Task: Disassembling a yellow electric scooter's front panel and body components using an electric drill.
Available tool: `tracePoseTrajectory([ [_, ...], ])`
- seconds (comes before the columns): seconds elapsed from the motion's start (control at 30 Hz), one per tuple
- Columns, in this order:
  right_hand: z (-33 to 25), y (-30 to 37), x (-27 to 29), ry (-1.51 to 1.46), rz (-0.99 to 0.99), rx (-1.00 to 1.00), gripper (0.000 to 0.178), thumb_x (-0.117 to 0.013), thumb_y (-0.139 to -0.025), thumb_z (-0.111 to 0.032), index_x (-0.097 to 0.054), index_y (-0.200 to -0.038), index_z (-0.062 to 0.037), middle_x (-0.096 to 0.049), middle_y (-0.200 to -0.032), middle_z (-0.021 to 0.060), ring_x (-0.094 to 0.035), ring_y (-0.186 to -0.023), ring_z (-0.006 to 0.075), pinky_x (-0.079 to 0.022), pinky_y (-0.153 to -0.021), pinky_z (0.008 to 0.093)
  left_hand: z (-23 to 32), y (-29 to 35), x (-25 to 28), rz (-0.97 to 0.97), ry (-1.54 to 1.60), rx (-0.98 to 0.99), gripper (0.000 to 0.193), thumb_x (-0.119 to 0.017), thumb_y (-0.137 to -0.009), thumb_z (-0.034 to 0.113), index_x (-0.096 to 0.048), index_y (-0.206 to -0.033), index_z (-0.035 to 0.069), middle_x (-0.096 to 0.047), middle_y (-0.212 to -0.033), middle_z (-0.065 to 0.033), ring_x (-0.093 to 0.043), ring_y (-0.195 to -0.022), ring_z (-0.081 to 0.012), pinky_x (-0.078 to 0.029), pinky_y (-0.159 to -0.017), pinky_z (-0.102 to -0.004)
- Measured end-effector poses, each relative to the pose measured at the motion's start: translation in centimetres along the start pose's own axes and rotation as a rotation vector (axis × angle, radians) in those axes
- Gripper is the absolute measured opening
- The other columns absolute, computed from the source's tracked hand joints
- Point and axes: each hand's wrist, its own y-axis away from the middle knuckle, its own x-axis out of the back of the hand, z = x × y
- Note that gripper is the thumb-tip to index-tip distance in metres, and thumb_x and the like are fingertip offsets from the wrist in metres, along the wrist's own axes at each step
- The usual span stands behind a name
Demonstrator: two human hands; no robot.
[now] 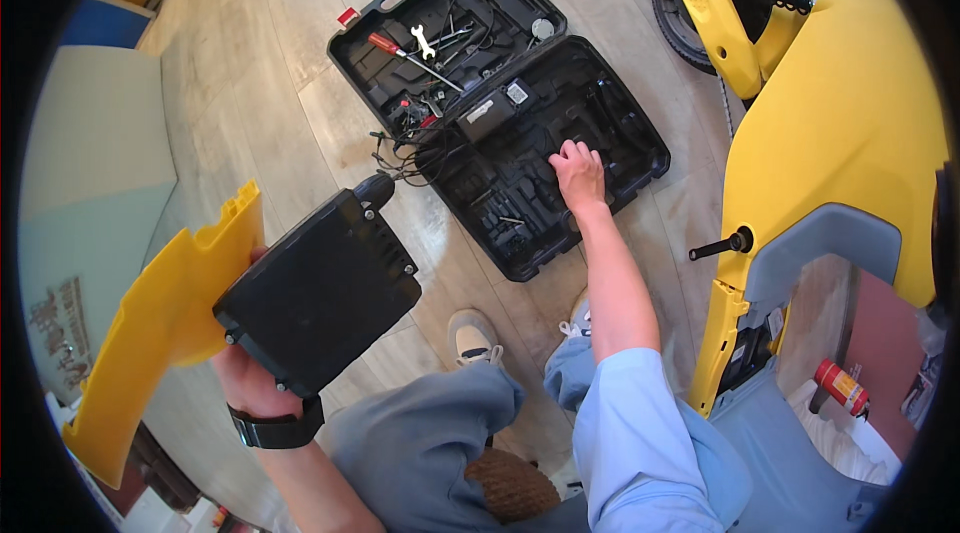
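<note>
My left hand (255,381) is closed round a flat black case (325,293) with small bolts at its edges; most of my fingers are hidden behind it. A curved yellow plastic panel (165,313) sits against that case in the same grip; whether they are joined I cannot tell. Over the near half of an unfolded black tool case (510,268), my right hand (580,175) has its fingers curled together. What they hold, if anything, is hidden. Farther off in the case lie a red-handled screwdriver (385,43), a wrench (422,40) and a black power adapter (495,111).
On the right stands a yellow and grey two-wheeler with a yellow body (840,123), a wheel (672,8) and a black crank-like bar (718,245). Black cables (405,158) spill over the tool case's left edge. A red cylinder (842,386) lies at lower right. My shoes (473,335) are below the case.
</note>
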Motion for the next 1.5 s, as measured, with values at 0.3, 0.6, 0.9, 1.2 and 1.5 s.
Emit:
tracePoseTrajectory([
  [0.3,0.4,0.6,0.7,0.06,0.02,0.053,0.006,-0.059,-0.083,-0.011,-0.062,-0.077,-0.0126,-0.054,-0.09,0.0039,-0.055,-0.093,0.0228,-0.045,-0.076,0.0384,0.1,-0.2,0.4,0.015,-0.064,-0.029,0.054,-0.062,-0.094,0.023,-0.045,-0.14,0.001,-0.056,-0.133,-0.0178,-0.055,-0.123,-0.0307,-0.045,-0.107,-0.0509],
  [0.6,1.2,0.6,0.4,0.199,0.036,0.15,0.005,-0.058,-0.083,-0.014,-0.063,-0.08,-0.0129,-0.056,-0.093,0.0032,-0.055,-0.094,0.0218,-0.044,-0.075,0.0372,-0.2,-0.3,0.2,0.011,-0.004,-0.035,0.053,-0.064,-0.094,0.024,-0.047,-0.138,0.001,-0.057,-0.131,-0.0169,-0.057,-0.122,-0.0297,-0.046,-0.106,-0.0494],
  [0.9,-4.5,6.4,0.6,-0.182,0.298,-0.405,0.008,-0.075,-0.078,-0.021,-0.072,-0.085,-0.0187,-0.057,-0.092,0.0009,-0.054,-0.093,0.025,-0.043,-0.078,0.0415,0.0,-0.5,0.0,-0.038,0.012,0.04,0.052,-0.063,-0.094,0.025,-0.047,-0.137,0.001,-0.057,-0.133,-0.0162,-0.055,-0.124,-0.0299,-0.044,-0.107,-0.0507],
  [1.2,-3.9,6.6,-0.4,-0.244,0.379,-0.672,0.017,-0.077,-0.076,-0.025,-0.076,-0.093,-0.0226,-0.059,-0.095,-0.0013,-0.054,-0.098,0.0257,-0.042,-0.081,0.0436,0.5,-0.6,0.6,-0.002,-0.003,0.044,0.051,-0.059,-0.096,0.029,-0.046,-0.137,0.001,-0.056,-0.133,-0.0156,-0.055,-0.123,-0.03,-0.042,-0.108,-0.0527],
  [1.5,1.2,1.3,1.6,0.059,-0.011,-0.531,0.013,-0.063,-0.088,-0.02,-0.072,-0.097,-0.0198,-0.069,-0.099,0.0008,-0.057,-0.101,0.0251,-0.041,-0.087,0.0416,-0.5,-0.8,-0.5,-0.023,0.061,0.031,0.05,-0.059,-0.096,0.027,-0.046,-0.136,0.0,-0.056,-0.131,-0.0178,-0.057,-0.121,-0.0305,-0.045,-0.106,-0.0513],
])
